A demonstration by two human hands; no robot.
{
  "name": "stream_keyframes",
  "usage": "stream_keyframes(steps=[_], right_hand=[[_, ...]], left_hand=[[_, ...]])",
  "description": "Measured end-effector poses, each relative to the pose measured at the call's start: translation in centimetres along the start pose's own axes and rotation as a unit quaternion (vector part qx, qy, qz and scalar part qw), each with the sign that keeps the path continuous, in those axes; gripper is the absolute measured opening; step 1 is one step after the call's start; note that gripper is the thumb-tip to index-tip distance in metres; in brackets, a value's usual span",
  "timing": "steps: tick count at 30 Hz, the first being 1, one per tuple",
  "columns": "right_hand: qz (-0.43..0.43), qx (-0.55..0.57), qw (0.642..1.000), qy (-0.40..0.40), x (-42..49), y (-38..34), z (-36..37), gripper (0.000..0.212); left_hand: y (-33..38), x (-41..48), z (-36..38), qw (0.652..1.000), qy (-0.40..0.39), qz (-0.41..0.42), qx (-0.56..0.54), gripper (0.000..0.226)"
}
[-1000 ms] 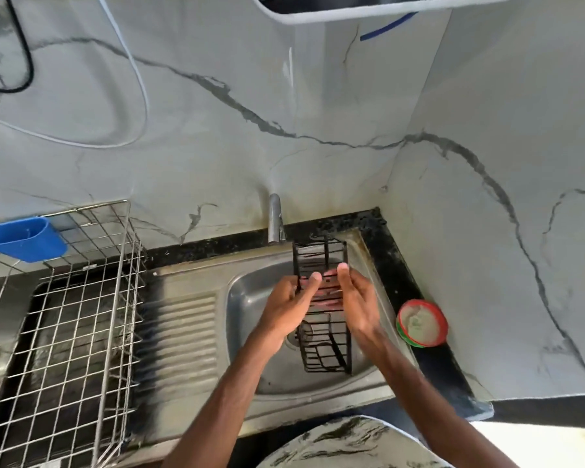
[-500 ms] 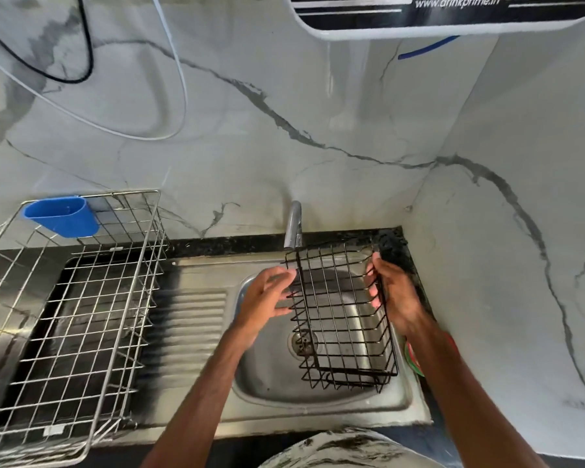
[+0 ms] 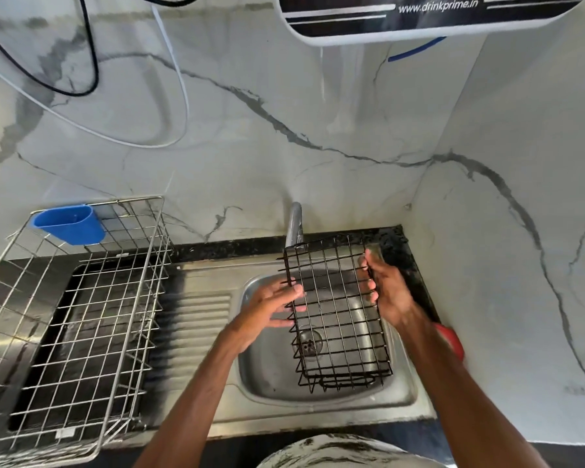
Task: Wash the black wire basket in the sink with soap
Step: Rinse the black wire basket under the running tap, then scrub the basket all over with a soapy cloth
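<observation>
The black wire basket (image 3: 338,315) hangs over the steel sink (image 3: 271,373), its grid bottom turned up towards me and its far end just under the tap (image 3: 294,224). My left hand (image 3: 271,305) holds the basket's left edge with thumb and fingers. My right hand (image 3: 385,288) grips the right edge near the far corner. The drain (image 3: 309,342) shows through the wires. No water is visibly running from the tap.
A large steel wire dish rack (image 3: 81,315) with a blue plastic cup (image 3: 70,224) stands on the drainboard at left. A red-rimmed dish (image 3: 451,339) sits on the black counter behind my right forearm. A water purifier (image 3: 419,18) hangs on the marble wall above.
The basket has gone from edge-on between my hands to flat with its grid facing me. My hands have spread to its left and right edges. The view has tilted upward.
</observation>
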State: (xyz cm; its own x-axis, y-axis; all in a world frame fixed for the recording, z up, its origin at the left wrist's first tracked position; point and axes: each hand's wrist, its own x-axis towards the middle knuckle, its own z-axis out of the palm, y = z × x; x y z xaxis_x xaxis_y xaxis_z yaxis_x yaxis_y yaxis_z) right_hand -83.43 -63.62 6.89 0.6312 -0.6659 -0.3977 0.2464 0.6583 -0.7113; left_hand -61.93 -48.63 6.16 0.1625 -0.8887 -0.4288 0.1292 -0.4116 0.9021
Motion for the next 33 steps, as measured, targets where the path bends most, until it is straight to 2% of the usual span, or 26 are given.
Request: stream_keyframes(steps=[5, 14, 17, 20, 24, 26, 29, 31, 33], right_hand=[[0.005, 0.002, 1.000, -0.004, -0.2, 0.1, 0.1, 0.034], [0.019, -0.008, 1.000, 0.001, 0.7, 0.4, -0.5, 0.031], [0.007, -0.047, 0.998, 0.028, 1.0, 0.6, -0.5, 0.032], [-0.011, -0.080, 0.995, 0.060, 1.4, 1.1, -0.7, 0.028], [0.002, -0.122, 0.988, 0.100, 2.0, 2.2, -1.1, 0.032], [0.007, -0.143, 0.984, 0.104, 2.4, 2.5, -1.3, 0.036], [-0.005, -0.213, 0.971, 0.105, 3.1, 2.7, -2.3, 0.028], [-0.026, -0.238, 0.960, 0.145, 3.2, 2.8, -3.7, 0.017], [-0.048, -0.240, 0.952, 0.184, 3.0, 3.1, -5.3, 0.016]], left_hand=[[0.0, -0.3, -0.1, 1.000, -0.003, 0.006, 0.020, 0.045], [0.3, 0.4, 0.4, 0.996, 0.033, -0.007, 0.084, 0.050], [-0.2, 0.9, 0.6, 0.995, 0.058, -0.008, 0.080, 0.055], [-0.7, 1.1, 1.2, 0.988, 0.118, 0.002, 0.096, 0.074], [-1.6, 1.7, 1.6, 0.973, 0.180, 0.015, 0.147, 0.075], [-2.0, 2.1, 1.4, 0.970, 0.186, 0.009, 0.154, 0.085], [-2.3, 2.1, 1.3, 0.971, 0.180, 0.011, 0.159, 0.068], [-2.6, 2.1, 1.4, 0.971, 0.176, 0.008, 0.160, 0.065], [-3.1, 2.2, 1.5, 0.971, 0.171, 0.002, 0.167, 0.074]])
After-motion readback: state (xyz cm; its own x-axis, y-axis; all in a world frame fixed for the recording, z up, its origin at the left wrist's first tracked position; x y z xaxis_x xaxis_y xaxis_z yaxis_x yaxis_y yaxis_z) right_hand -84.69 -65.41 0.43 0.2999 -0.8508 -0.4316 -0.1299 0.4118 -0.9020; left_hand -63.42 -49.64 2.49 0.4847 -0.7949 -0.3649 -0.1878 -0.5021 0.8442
